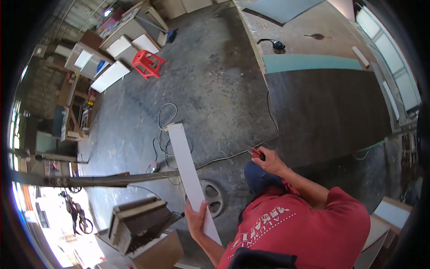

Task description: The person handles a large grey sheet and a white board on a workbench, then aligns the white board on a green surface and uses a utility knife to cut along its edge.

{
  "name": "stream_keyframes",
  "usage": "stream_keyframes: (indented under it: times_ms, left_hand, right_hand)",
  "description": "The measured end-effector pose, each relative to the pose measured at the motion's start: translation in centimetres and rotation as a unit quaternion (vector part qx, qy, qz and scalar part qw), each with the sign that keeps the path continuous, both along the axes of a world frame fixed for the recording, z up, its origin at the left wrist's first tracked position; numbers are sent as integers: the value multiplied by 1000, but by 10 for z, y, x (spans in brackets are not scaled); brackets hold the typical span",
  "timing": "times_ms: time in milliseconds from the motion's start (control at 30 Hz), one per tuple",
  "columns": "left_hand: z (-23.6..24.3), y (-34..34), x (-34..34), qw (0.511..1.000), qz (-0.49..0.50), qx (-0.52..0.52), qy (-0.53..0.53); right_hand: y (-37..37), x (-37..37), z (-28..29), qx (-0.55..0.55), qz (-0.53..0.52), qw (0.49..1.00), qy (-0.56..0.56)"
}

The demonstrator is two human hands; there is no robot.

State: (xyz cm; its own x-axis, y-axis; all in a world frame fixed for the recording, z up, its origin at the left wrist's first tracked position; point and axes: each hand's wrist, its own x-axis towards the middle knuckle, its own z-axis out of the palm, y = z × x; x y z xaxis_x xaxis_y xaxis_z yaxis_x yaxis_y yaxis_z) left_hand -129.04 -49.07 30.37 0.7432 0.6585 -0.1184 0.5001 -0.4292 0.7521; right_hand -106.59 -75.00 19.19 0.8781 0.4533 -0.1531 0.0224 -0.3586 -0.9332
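Note:
My left hand is closed around the lower part of a long, narrow white board. The board slants away from me over the floor, its far end near a looped cable. In my right hand is a red-and-black hand tool with a thin pointed tip aimed to the far left. Its exact kind is too small to make out. That hand is held in front of me, right of the white board and close to the near left corner of a large dark panel.
A worktable on the right carries the dark panel, a pale green strip and a small black device. A red stool stands far left. Wooden boxes are near left. A grey wheel-like object lies beside the white board.

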Motion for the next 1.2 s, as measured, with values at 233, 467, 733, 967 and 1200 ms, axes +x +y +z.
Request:
stream_keyframes:
  times_ms: [233, 467, 733, 967, 1200]
  left_hand:
    - [-14, 117, 94, 992, -84, -92, 30]
    - [-11, 223, 180, 997, 11, -39, 60]
    - [-24, 305, 339, 996, 22, -84, 38]
    - [-31, 390, 560, 985, -49, -154, 57]
    - [-42, 447, 832, 975, -210, 61, -45]
  right_hand:
    - [112, 84, -33, -27, -24, 999, 19]
    - [175, 260, -4, -130, -75, 983, -109]
    - [75, 497, -10, -310, -381, 848, -199]
    - [-18, 577, -48, -493, -394, 774, -51]
    - [-10, 604, -31, -453, -415, 788, 49]
